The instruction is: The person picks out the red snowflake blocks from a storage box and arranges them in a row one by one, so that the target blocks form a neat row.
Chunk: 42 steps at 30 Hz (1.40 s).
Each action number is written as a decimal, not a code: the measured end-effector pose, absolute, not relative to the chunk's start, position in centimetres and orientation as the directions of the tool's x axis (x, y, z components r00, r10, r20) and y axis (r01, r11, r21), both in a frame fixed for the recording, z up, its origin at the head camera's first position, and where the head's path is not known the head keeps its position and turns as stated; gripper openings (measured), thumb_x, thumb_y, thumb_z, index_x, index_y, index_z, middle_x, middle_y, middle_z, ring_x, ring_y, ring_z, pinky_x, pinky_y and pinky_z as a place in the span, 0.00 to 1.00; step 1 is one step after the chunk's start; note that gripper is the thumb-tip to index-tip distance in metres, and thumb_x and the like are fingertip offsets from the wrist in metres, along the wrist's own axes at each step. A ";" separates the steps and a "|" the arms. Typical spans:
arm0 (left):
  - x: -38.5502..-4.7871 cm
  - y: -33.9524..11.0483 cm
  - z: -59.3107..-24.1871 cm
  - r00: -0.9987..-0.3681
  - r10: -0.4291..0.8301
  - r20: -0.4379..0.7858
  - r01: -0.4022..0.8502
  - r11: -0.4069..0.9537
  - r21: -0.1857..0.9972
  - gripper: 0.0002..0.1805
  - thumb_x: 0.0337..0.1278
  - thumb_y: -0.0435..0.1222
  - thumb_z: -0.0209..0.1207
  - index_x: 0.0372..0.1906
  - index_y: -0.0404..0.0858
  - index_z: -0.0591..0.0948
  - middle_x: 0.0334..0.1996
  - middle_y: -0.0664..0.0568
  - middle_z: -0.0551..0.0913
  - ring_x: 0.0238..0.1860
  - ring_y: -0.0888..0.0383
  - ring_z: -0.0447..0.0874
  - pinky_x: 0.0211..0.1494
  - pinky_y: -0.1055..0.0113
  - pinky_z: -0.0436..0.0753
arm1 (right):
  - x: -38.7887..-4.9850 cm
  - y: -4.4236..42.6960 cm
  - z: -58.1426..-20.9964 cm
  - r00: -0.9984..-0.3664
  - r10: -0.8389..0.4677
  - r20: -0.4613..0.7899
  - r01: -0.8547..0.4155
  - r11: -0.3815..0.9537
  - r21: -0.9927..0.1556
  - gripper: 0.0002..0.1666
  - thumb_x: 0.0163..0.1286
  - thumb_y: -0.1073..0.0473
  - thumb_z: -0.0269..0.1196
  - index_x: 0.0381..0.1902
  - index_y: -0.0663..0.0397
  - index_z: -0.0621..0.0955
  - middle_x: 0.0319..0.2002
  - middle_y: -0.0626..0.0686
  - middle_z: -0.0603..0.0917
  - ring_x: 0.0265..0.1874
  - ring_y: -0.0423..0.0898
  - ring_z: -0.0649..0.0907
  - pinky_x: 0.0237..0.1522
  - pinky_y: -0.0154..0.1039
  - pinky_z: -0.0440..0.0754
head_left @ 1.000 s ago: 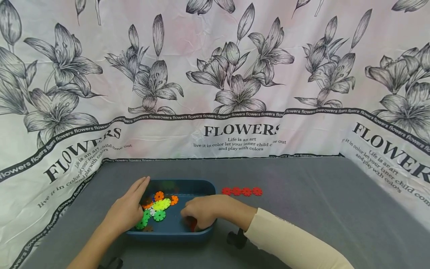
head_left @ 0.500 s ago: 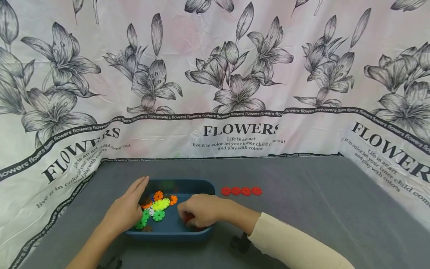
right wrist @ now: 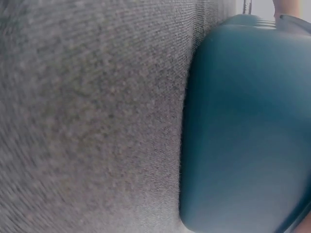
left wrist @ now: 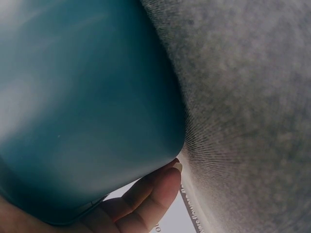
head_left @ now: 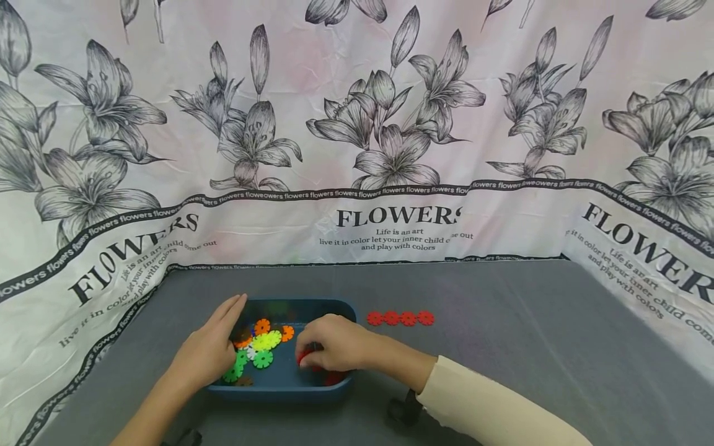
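A dark blue plastic bin (head_left: 279,393) stands on the table. My left hand (head_left: 207,347) holds the bin's left end; in the left wrist view its fingers (left wrist: 155,199) lie against the outer wall. My right hand (head_left: 334,342) reaches into the right part of the bin and pinches a red snowflake disc (head_left: 303,357) between thumb and fingers. More red discs (head_left: 334,377) lie beneath this hand, partly hidden. Toward the bin's left lie green discs (head_left: 263,358), yellow discs (head_left: 268,340) and orange discs (head_left: 262,326), with a few white and brown ones.
Behind the bin's right side, a joined row of red discs (head_left: 400,318) lies on the grey table (head_left: 502,347). A flower-printed curtain (head_left: 390,229) borders the table at the back and sides. The right wrist view shows mainly the bin's outer wall (right wrist: 248,131).
My right hand has shifted slightly left and up inside the bin, and a red disc now shows at its fingertips. The left hand keeps its place on the bin.
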State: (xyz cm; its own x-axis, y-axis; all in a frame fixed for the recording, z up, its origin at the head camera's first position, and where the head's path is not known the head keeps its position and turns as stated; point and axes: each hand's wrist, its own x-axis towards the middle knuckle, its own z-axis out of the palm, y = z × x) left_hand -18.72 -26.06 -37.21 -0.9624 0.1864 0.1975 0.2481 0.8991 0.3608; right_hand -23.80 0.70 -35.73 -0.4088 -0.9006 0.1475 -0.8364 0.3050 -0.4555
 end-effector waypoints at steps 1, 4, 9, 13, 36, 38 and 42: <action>-18.7 -26.1 -37.2 -0.962 0.187 0.201 0.250 0.899 0.359 0.46 0.49 0.17 0.47 0.79 0.36 0.56 0.75 0.38 0.56 0.13 0.61 0.51 0.17 0.67 0.57 | -23.8 0.6 -35.7 -0.415 -0.897 0.150 -0.829 0.305 -0.469 0.04 0.67 0.61 0.68 0.40 0.51 0.88 0.29 0.37 0.81 0.26 0.30 0.75 0.33 0.24 0.74; -18.7 -26.2 -37.1 -0.961 0.187 0.206 0.251 0.899 0.358 0.46 0.49 0.17 0.48 0.79 0.35 0.56 0.75 0.37 0.56 0.12 0.62 0.51 0.17 0.67 0.57 | -23.9 0.5 -35.5 -0.442 -0.883 0.161 -0.802 0.308 -0.513 0.09 0.69 0.64 0.66 0.46 0.57 0.87 0.29 0.41 0.82 0.23 0.33 0.75 0.30 0.25 0.74; -18.7 -26.1 -37.1 -0.961 0.191 0.198 0.253 0.897 0.362 0.47 0.48 0.17 0.47 0.79 0.35 0.56 0.75 0.38 0.56 0.12 0.62 0.52 0.17 0.67 0.57 | -23.8 0.7 -35.2 -0.476 -0.866 0.155 -0.760 0.316 -0.568 0.12 0.73 0.70 0.58 0.49 0.60 0.85 0.36 0.47 0.87 0.24 0.34 0.80 0.29 0.27 0.76; -18.7 -26.0 -37.2 -0.961 0.192 0.198 0.253 0.898 0.360 0.46 0.48 0.17 0.47 0.79 0.36 0.56 0.75 0.38 0.56 0.12 0.61 0.52 0.17 0.67 0.57 | -23.9 1.0 -35.0 -0.479 -0.863 0.160 -0.763 0.320 -0.561 0.12 0.74 0.70 0.57 0.48 0.59 0.85 0.37 0.48 0.88 0.23 0.34 0.79 0.30 0.27 0.77; -18.7 -26.0 -37.2 -0.961 0.186 0.205 0.250 0.900 0.356 0.47 0.49 0.17 0.47 0.80 0.36 0.55 0.76 0.38 0.56 0.12 0.61 0.51 0.17 0.67 0.57 | -24.3 2.6 -33.7 -0.647 -0.751 0.136 -0.542 0.327 -0.774 0.05 0.67 0.67 0.66 0.35 0.52 0.87 0.30 0.44 0.87 0.28 0.39 0.85 0.33 0.34 0.83; -18.7 -26.0 -37.1 -0.961 0.185 0.203 0.249 0.901 0.356 0.46 0.49 0.17 0.47 0.79 0.36 0.55 0.75 0.38 0.56 0.13 0.61 0.51 0.17 0.67 0.57 | -24.3 2.8 -33.6 -0.656 -0.744 0.127 -0.505 0.308 -0.806 0.05 0.66 0.68 0.66 0.35 0.54 0.87 0.30 0.47 0.87 0.29 0.43 0.86 0.33 0.36 0.84; -18.6 -26.0 -37.2 -0.963 0.187 0.194 0.247 0.899 0.361 0.46 0.49 0.17 0.47 0.79 0.36 0.55 0.75 0.38 0.56 0.13 0.61 0.51 0.17 0.67 0.56 | -24.2 3.1 -33.7 -0.664 -0.738 0.122 -0.446 0.260 -0.857 0.03 0.66 0.70 0.66 0.36 0.60 0.85 0.31 0.51 0.87 0.31 0.53 0.87 0.36 0.44 0.85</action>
State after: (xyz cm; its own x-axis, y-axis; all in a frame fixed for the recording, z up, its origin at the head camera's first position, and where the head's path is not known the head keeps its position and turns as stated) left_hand -18.60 -25.99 -37.17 -0.9630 0.1866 0.1943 0.2470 0.8994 0.3606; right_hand -24.22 3.10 -33.74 -0.6642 -0.7376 0.1218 -0.4457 0.2599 -0.8566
